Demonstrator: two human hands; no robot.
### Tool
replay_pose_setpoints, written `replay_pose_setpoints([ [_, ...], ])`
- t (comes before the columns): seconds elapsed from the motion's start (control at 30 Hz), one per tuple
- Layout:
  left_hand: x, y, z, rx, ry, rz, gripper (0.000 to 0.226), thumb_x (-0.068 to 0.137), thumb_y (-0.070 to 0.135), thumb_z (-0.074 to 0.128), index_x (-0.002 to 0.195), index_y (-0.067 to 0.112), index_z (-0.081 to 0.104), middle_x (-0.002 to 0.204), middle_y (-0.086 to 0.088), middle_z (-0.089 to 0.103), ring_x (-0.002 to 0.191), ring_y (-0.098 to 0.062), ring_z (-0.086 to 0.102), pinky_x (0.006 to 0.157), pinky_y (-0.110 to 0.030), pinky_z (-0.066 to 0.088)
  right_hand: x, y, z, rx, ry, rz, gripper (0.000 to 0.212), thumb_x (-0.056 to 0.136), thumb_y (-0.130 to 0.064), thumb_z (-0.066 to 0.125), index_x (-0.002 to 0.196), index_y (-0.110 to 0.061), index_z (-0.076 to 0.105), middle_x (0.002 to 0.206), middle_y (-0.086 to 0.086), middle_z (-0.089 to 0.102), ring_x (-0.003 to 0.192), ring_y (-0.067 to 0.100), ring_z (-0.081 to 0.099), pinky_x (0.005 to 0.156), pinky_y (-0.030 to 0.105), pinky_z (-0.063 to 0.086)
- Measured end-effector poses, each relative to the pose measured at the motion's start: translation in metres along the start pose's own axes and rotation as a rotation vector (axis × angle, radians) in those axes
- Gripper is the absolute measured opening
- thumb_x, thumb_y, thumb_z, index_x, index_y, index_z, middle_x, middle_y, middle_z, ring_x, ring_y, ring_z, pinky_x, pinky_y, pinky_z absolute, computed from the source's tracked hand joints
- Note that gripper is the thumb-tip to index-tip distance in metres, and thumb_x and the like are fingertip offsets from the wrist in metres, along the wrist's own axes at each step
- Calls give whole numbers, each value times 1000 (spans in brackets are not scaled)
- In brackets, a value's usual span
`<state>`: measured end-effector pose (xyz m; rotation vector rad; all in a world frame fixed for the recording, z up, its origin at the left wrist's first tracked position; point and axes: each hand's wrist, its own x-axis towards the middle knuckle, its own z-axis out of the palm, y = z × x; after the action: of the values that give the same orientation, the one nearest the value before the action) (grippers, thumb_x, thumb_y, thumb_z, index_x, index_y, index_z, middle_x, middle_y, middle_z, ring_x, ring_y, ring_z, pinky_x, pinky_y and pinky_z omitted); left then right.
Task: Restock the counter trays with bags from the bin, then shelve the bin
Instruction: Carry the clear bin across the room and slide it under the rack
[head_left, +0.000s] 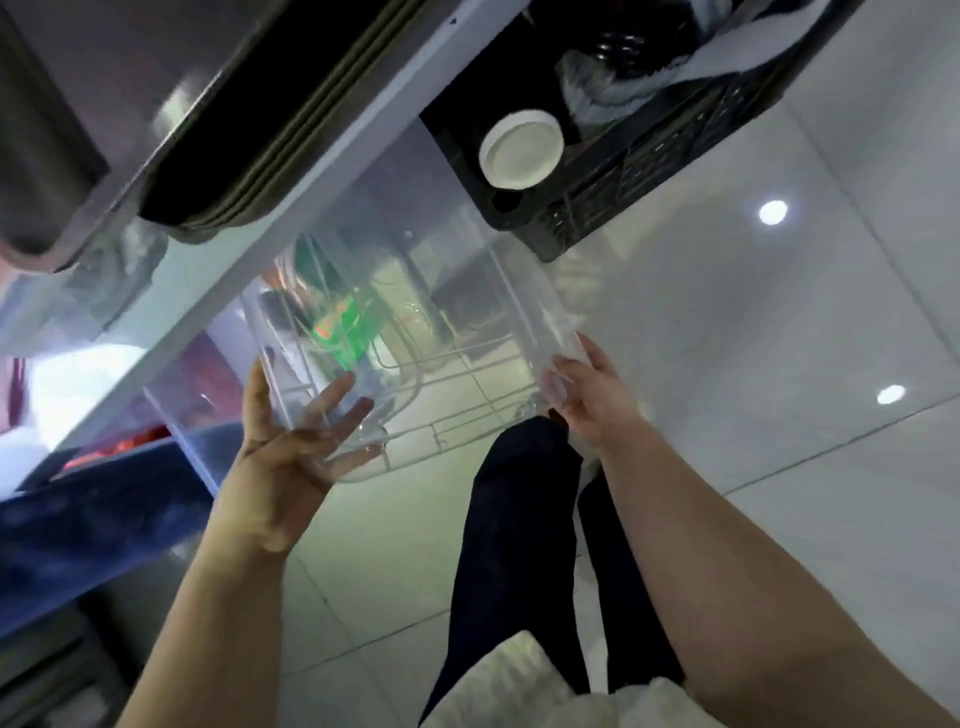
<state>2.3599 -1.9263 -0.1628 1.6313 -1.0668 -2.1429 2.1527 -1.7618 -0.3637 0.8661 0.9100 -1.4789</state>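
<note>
Bin (415, 312) is held between left hand (280, 457) and right hand (592, 400), fingers (558, 382) clasping opposite walls, evidently for steady shelving beneath tabletop (332, 171).

- Where could the hands pass?
- On the right, over the open tiled floor (789, 467).
- And ahead?
- It's tight there. The clear bin (415, 312) fills the gap under the desk edge (374, 135), with a black crate (649, 171) just beside it on the right and a blue container (104, 509) low on the left.
</note>
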Motion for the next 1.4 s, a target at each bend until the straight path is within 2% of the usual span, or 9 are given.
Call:
replay_pose_setpoints([
  [0.1, -11, -1, -11, 2, -23, 33, 99, 69, -14, 39, 138, 56, 30, 134, -16, 56, 121, -40, 54, 90, -62, 47, -22, 1, 6, -60, 66, 1, 41, 82, 8, 63, 107, -25, 63, 107, 15, 63, 73, 22, 67, 60, 30, 56],
  [0.37, -33, -10, -53, -153, -99, -49, 102, 67, -15, 47, 138, 56, 30, 134, -16, 57, 120, -39, 55, 84, -53, 55, -77, 18, 21, -110, 216, -95, 59, 82, 16, 56, 127, -21, 52, 92, 14, 64, 63, 17, 65, 47, 24, 52],
  [0.7, -54, -41, -136, -315, -187, -49, 100, 68, -15, 48, 138, 56, 34, 133, -14, 59, 123, -35, 55, 83, -52, 55, -124, 78, 39, -169, 214, -355, 60, 77, 17, 56, 116, -28, 60, 84, 7, 66, 64, 15, 63, 58, 28, 53],
  [0.9, -84, -63, -181, -317, 57, -11, 74, 81, -7, 58, 134, 44, 48, 114, -2, 71, 99, -19, 64, 76, -39, 57, -151, 108, 73, -197, 31, -518, 56, 82, 14, 54, 118, -29, 58, 84, 4, 63, 69, 17, 58, 76, 34, 50],
  [1.0, -94, -70, -194, -212, 194, 29, 62, 92, 1, 54, 140, 37, 43, 121, -1, 68, 92, -14, 60, 77, -33, 52, -142, 118, 103, -280, -50, -551, 57, 81, 15, 54, 119, -28, 58, 79, 2, 65, 67, 15, 59, 71, 30, 53],
  [1.1, -90, -69, -204, -78, 325, 123, 49, 95, 8, 54, 136, 34, 49, 127, -2, 64, 95, -11, 63, 81, -34, 53, -122, 129, 134, -416, -40, -570, 58, 81, 15, 56, 117, -30, 59, 87, 3, 64, 68, 10, 63, 65, 25, 54],
  [1.23, -70, -74, -215, 46, 501, 127, 47, 95, 14, 57, 136, 36, 49, 130, -10, 58, 118, -25, 55, 106, -47, 41, -94, 145, 158, -685, 36, -648, 51, 86, -1, 61, 120, -39, 58, 131, -6, 53, 108, 7, 58, 82, 20, 49],
  [1.3, -59, -81, -221, 159, 582, 86, 51, 93, 24, 60, 139, 39, 44, 133, -11, 52, 123, -24, 50, 111, -43, 36, -83, 148, 160, -837, 71, -703, 46, 88, -12, 62, 125, -39, 55, 133, -15, 49, 116, 3, 52, 83, 14, 43],
  [1.4, -49, -87, -223, 122, 592, 102, 55, 94, 24, 60, 143, 35, 39, 136, -4, 53, 122, -17, 52, 110, -37, 38, -71, 140, 151, -942, 54, -695, 43, 90, -14, 59, 131, -26, 54, 134, -5, 56, 117, 9, 55, 93, 24, 45],
])
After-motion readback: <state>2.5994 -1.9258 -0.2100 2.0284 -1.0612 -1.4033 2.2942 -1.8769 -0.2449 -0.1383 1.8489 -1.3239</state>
